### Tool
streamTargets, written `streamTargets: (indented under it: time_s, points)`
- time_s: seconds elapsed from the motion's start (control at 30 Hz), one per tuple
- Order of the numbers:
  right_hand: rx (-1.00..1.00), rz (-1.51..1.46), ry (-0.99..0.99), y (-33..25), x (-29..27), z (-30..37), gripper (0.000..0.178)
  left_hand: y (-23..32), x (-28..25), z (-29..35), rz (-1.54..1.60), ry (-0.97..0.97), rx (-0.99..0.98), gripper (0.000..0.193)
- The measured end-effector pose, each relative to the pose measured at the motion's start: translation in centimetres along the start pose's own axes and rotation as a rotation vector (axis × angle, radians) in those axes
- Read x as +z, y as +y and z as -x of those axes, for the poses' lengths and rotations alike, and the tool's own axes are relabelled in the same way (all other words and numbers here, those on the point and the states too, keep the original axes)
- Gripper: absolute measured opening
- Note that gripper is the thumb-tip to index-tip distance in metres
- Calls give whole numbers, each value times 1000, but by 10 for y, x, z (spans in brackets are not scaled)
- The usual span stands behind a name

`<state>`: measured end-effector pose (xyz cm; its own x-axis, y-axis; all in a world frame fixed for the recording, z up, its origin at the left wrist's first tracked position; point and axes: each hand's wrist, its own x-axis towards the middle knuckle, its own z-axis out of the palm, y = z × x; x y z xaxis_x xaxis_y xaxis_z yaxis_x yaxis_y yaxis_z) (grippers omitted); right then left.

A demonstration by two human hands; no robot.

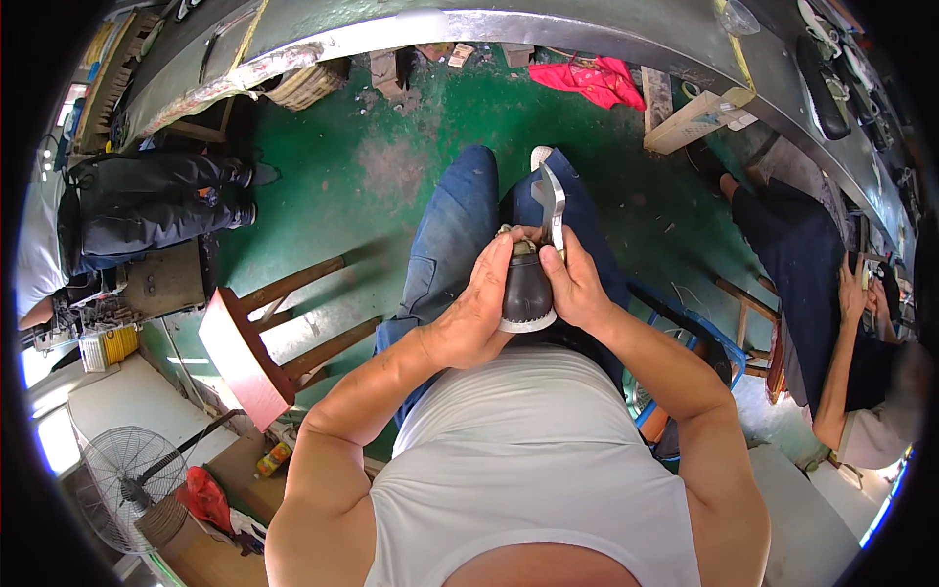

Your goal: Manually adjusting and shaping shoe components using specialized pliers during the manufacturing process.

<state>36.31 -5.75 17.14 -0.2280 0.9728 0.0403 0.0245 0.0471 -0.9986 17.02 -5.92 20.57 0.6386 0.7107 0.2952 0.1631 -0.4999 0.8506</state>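
Observation:
A small dark shoe [525, 291] with a white sole edge sits upright against my lap, toe toward my body. My left hand [476, 313] wraps its left side, fingers over the heel end. My right hand [575, 284] grips the shoe's right side and also holds a curved metal tool [551, 201] that points away from me over my blue-jeaned knees.
A wooden stool [256, 344] stands at my left on the green floor. A long grey workbench [489, 24] curves across the top. One seated person [147, 210] is at the left, another person [831, 323] at the right. A fan [122, 479] stands lower left; a red cloth [592, 80] lies under the bench.

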Motion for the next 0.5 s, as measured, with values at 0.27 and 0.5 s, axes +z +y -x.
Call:
streamTargets:
  time_s: [0.27,0.5]
  points:
    - [44,-141,77,12,3,6,30,-1,-6,-8,-119,-118,-1,110]
    - [89,-104,136,25,-7,0,26,-9,-4,-24,-157,-252,-116,113]
